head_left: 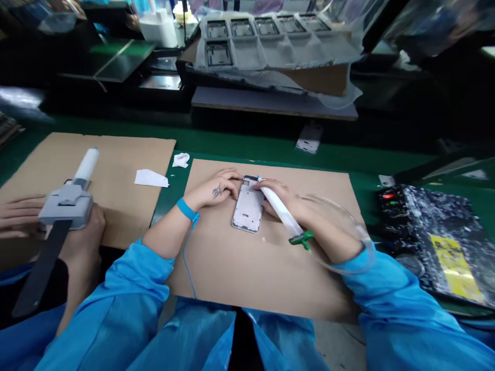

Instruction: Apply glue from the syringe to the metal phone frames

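Observation:
A white phone frame [248,208] lies flat on a brown cardboard sheet [232,273] in front of me. My left hand [219,188], with a blue wrist strap [187,211] behind it, has its fingers bent against the frame's upper left edge. In my right hand [284,198] is a white dispensing syringe [281,210], tilted with its blue tip down at the top end of the frame. A green adapter [300,239] caps the syringe's back end, and a clear hose [348,219] curves over my right forearm.
A co-worker's hands [83,234] are at the left, near another syringe and cardboard. A black speckled box [444,242] with a red display stands at right. Behind are a tray [266,49] with several frames, another phone frame [310,137] and paper scraps [151,178].

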`<state>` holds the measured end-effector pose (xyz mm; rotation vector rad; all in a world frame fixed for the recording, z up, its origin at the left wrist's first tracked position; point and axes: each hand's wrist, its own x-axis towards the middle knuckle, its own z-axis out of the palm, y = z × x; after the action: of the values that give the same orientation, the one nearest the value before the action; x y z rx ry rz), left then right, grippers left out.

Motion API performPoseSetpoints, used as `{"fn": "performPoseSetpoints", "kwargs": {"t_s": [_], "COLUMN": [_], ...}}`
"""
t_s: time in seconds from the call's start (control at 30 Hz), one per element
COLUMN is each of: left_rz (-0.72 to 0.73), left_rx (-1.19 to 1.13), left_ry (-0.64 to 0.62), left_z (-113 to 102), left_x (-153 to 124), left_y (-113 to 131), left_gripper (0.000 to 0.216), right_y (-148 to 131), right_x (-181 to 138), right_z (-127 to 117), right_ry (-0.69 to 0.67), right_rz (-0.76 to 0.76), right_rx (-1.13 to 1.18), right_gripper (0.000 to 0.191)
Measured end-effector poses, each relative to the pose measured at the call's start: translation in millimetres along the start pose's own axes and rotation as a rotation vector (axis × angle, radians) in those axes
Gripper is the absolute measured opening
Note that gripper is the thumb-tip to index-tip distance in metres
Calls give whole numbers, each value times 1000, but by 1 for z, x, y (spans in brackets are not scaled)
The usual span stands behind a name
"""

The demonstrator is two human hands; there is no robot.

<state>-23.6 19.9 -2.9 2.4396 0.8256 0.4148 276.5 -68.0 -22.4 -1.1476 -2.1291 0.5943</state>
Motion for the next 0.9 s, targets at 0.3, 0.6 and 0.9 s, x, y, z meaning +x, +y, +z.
{"fn": "performPoseSetpoints", "kwargs": {"t_s": [0.3,0.6,0.9], "left_rz": [8,20,17], "left_rx": [-16,-22,-28], "left_ry": [-13,-21,-35], "left_z": [3,8,12], "left_x": [1,1,3], "left_y": [2,15,13], "left_gripper": [72,56,54], "right_y": [-4,-22,-31], "right_x": [0,-2,1], "right_z": [11,17,18], "right_ry": [177,211,247], "right_rz": [151,385,394], "right_rx": [551,475,312], "right_gripper": [74,61,47]}}
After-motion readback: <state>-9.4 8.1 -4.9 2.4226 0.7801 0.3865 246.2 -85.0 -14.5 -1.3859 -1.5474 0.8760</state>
